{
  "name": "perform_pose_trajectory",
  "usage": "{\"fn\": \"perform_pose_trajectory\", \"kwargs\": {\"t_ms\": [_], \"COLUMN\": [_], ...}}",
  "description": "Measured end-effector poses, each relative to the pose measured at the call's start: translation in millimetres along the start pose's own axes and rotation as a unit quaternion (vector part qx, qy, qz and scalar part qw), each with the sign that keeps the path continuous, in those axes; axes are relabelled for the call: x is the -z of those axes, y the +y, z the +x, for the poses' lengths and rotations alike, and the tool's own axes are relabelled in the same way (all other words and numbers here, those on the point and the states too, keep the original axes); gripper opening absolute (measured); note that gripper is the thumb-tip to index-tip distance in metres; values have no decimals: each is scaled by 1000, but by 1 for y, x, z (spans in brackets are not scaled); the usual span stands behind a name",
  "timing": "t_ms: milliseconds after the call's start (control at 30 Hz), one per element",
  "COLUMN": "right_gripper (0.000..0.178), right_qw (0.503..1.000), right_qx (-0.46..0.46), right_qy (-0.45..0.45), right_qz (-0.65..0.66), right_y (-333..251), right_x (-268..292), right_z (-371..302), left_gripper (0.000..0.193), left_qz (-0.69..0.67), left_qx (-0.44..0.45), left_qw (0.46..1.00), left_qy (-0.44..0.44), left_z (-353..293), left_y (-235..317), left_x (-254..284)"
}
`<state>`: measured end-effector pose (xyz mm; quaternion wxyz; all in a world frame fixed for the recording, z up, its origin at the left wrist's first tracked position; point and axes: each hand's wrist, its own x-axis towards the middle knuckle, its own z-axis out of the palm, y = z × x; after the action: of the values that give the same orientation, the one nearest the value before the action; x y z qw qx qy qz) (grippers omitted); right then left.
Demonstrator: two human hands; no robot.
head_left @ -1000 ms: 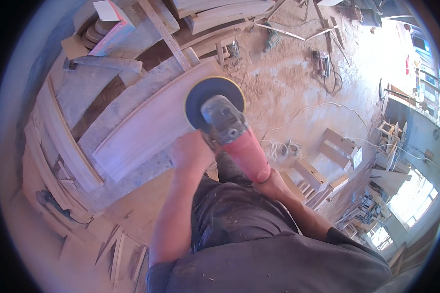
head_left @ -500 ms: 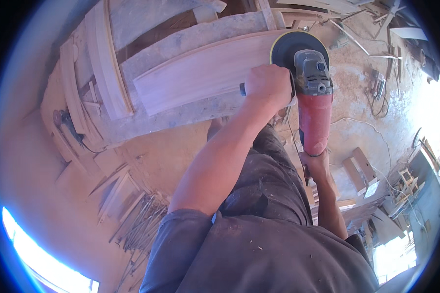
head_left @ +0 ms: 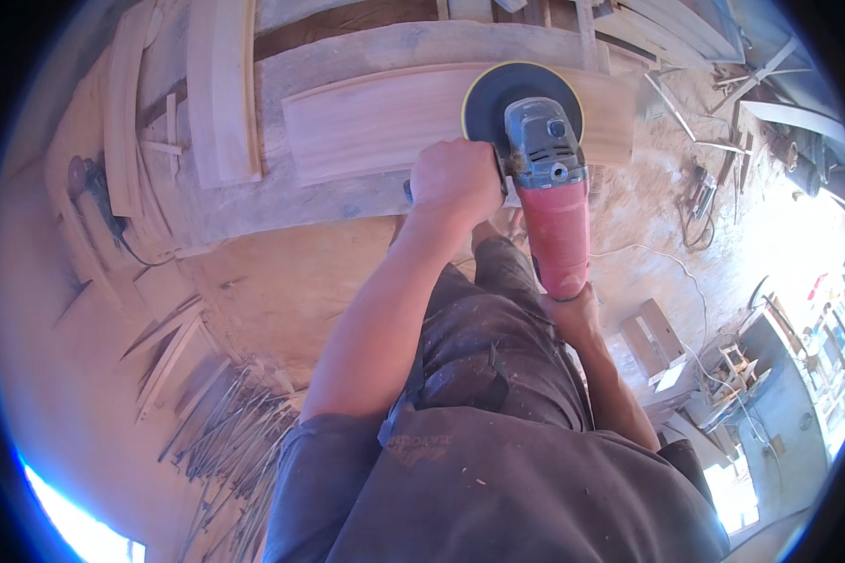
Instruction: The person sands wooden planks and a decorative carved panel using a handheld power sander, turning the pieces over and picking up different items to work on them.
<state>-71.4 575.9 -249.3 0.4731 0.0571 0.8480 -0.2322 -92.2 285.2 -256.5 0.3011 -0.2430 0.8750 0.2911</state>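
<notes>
A disc sander with a red body (head_left: 559,235), grey head and black round pad (head_left: 483,98) with a yellow rim lies over a long pale wooden board (head_left: 376,122). The pad hides part of the board's middle, and the board shows on both sides of it. My left hand (head_left: 455,183) is closed around the side handle, whose dark end pokes out at the left. At the rear end of the red body, my right hand (head_left: 573,314) is wrapped, its fingers partly hidden beneath the tool. Whether the pad is spinning cannot be told.
Under the board is a dusty workbench (head_left: 263,220). More planks (head_left: 221,94) lie at its left, near a dark corded power tool (head_left: 94,192). Thin rods (head_left: 225,422) are heaped at lower left. A pale cable (head_left: 667,253) crosses the floor at right, among wood scraps.
Both hands have moved the sander left along the board, uncovering wood to the right of the pad. The whole view has shifted and turned slightly. Both hands keep their hold.
</notes>
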Motion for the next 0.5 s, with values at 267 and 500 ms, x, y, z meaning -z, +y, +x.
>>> {"fn": "perform_pose_trajectory", "kwargs": {"t_ms": [267,500], "right_gripper": [33,33], "right_qw": [997,988], "right_qx": [26,91], "right_qy": [-52,-79], "right_qz": [-54,-101], "right_y": [-70,-105], "right_x": [-71,-151], "right_z": [-29,-34], "left_gripper": [26,27], "left_qz": [-17,-57], "left_qx": [101,178], "left_qw": [995,972], "left_qy": [-10,144], "left_z": [-48,-99], "left_y": [-102,-195], "left_x": [10,11]}}
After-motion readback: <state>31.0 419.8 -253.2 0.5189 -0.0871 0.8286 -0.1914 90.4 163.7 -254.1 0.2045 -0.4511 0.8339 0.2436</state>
